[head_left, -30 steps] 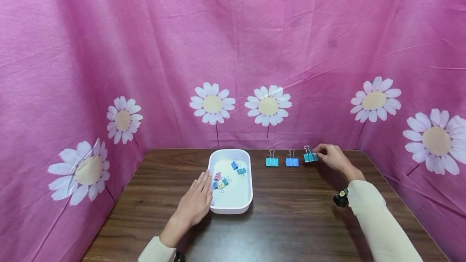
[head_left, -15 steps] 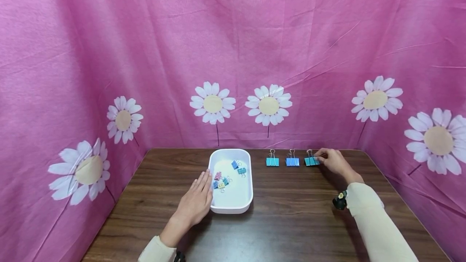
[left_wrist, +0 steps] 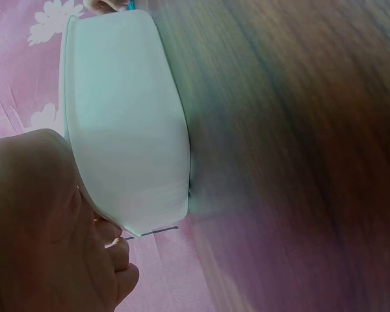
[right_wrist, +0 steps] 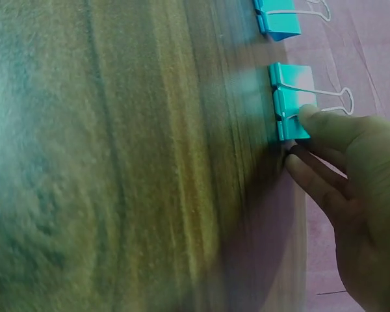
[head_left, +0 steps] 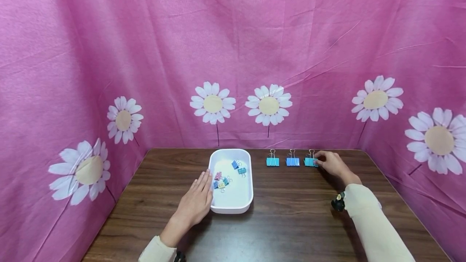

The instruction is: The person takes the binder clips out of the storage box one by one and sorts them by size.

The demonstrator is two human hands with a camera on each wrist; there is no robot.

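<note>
At the far right of a row of binder clips, a teal binder clip (head_left: 310, 161) stands on the table with its wire handles up. My right hand (head_left: 333, 163) pinches its right end; in the right wrist view the thumb (right_wrist: 325, 123) lies on its face and the other fingers reach behind. To its left stand a blue binder clip (head_left: 293, 161) and another teal binder clip (head_left: 272, 161). My left hand (head_left: 194, 201) rests along the left wall of a white tray (head_left: 233, 210), fingers straight. In the left wrist view that hand covers part of the rim.
Inside the tray lie several smaller binder clips, among them a pink clip (head_left: 217, 176), a yellow clip (head_left: 221, 185) and a blue clip (head_left: 235, 165). The wooden table (head_left: 291, 221) ends at a pink flowered curtain (head_left: 240, 51) behind the row.
The right hand has lowered the teal binder clip from a tilted, slightly raised pose to upright, level with the others, then shifted slightly. The left hand and tray stay put.
</note>
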